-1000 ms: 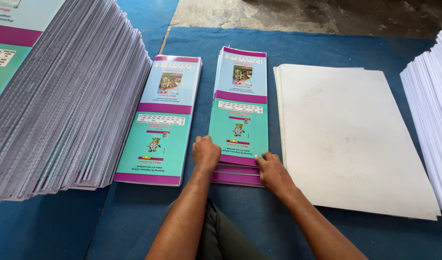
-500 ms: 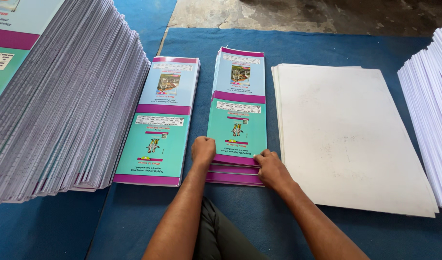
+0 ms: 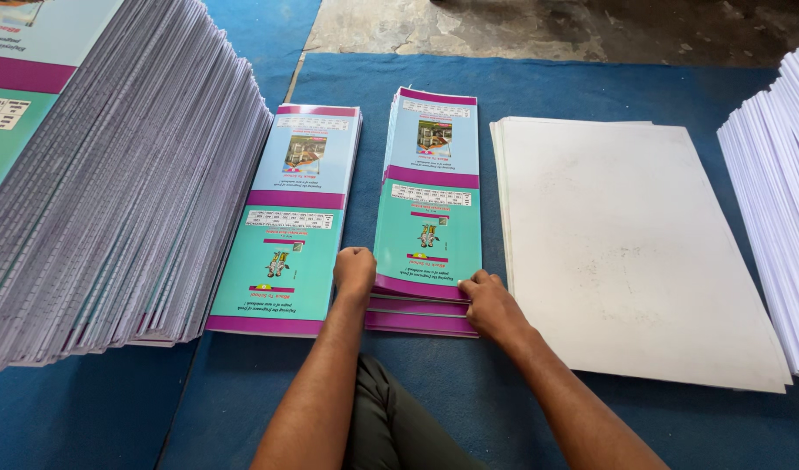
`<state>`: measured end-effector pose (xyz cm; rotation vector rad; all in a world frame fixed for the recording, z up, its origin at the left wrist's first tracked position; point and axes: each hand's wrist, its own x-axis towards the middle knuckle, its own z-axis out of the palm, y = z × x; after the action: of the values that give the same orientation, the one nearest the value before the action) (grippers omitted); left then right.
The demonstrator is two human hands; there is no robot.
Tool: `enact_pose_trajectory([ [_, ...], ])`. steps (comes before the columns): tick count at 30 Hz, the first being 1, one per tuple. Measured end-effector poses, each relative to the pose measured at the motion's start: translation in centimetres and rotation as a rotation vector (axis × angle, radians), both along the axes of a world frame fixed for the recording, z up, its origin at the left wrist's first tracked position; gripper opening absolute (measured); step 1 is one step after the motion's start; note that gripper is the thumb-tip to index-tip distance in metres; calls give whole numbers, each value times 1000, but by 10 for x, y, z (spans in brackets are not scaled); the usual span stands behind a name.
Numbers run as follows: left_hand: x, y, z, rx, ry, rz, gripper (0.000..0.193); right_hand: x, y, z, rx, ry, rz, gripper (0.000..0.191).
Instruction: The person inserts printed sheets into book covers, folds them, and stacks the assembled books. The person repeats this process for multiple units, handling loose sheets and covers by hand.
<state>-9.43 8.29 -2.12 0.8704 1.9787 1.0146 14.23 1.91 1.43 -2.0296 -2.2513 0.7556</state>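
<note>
Three stacks of printed covers (image 3: 427,209); two stacks of white sheets (image 3: 630,248); two hands (image 3: 354,274).

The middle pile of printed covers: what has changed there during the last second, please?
Very little. Both hands stay at the near end of the middle pile of covers: the left hand at its left corner, the right hand at its right corner, fingers on the top sheets. The left pile and the white sheets have not moved.

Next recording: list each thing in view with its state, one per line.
Left hand: fist, at middle cover stack's near-left corner.
Right hand: fingers on the stack's near-right edge.
Middle cover stack: flat, bottom sheets offset.
Left cover stack: flat, untouched.
White sheets: flat pile.
Tall stack: fanned, leaning.
</note>
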Motion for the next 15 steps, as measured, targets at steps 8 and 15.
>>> enact_pose_trajectory([
  [8, 15, -5, 3, -3, -217, -182, 29, 2, 2, -3, 33, 11, 12, 42],
  [15, 16, -1, -6, -61, -499, -151, 36, 24, 25, -14, 110, 186, -46, 44],
])
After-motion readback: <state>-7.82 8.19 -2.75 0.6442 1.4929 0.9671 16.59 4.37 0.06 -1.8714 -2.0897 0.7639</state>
